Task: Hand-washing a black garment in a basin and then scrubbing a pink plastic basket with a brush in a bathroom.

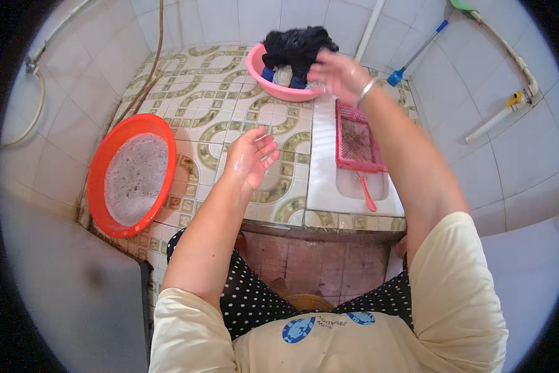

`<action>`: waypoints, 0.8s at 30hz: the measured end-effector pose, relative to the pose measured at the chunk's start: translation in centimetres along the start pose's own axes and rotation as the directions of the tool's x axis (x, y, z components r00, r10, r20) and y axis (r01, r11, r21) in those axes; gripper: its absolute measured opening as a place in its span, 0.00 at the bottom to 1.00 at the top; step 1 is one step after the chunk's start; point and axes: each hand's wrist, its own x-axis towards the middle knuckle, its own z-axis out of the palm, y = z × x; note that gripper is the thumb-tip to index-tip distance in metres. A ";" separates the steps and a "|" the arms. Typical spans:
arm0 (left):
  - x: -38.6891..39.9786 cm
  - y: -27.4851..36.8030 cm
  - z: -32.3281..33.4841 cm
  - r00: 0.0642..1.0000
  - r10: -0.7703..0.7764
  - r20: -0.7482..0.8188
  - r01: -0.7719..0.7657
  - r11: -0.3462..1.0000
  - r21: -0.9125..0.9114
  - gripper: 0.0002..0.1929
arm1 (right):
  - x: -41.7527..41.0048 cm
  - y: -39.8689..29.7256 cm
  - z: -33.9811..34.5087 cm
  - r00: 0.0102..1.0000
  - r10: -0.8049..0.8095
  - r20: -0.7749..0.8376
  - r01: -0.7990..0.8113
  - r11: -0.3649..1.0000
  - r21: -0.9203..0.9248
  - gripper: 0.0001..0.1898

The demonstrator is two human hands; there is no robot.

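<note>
My left hand (255,156) hangs over the patterned floor tiles (209,123) with its fingers spread and slightly curled, wet and holding nothing. My right hand (339,77), a silver bangle (367,92) on its wrist, reaches over the front right of a pink plastic basin (286,92). A bunched black garment (295,45) lies heaped in that basin, rising above its rim. Blue cloth (299,82) and pale cloth (283,76) show beneath it. The right fingers are apart and blurred beside the black garment; whether they touch it is unclear.
A tilted-looking orange basin (168,186) of foamy water (137,179) stands at left. Right of centre, a pink plastic basket (359,165) rests across a white squat toilet (321,186), near a red-handled brush (367,193). A blue-ended brush (396,77) leans on the wall; a step edge (274,224) crosses before my legs.
</note>
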 end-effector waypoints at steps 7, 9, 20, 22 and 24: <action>2.5 4.1 -6.1 0.846 0.532 -0.042 -0.226 0.428 0.875 0.19 | -7.8 13.2 -5.2 0.895 0.445 0.037 -0.144 0.365 -0.920 0.10; 3.5 5.8 -11.3 0.713 0.700 0.044 0.082 -0.145 0.986 0.22 | -10.3 15.8 -8.1 0.872 0.487 -0.052 -0.247 0.346 -0.905 0.12; 1.9 7.2 -26.6 0.810 0.499 -0.306 0.520 -0.371 0.770 0.17 | -15.9 22.0 -21.0 0.936 0.098 -0.338 -0.316 -0.189 -0.930 0.20; 1.4 7.0 -24.1 0.819 0.518 -0.246 0.464 -0.348 0.815 0.16 | -15.8 22.6 -21.0 0.882 0.226 -0.413 -0.353 -0.262 -0.898 0.19; 1.9 5.9 -20.9 0.821 0.513 -0.252 0.469 -0.354 0.809 0.16 | -15.9 24.9 -23.3 0.888 0.222 -0.402 -0.339 -0.274 -0.900 0.18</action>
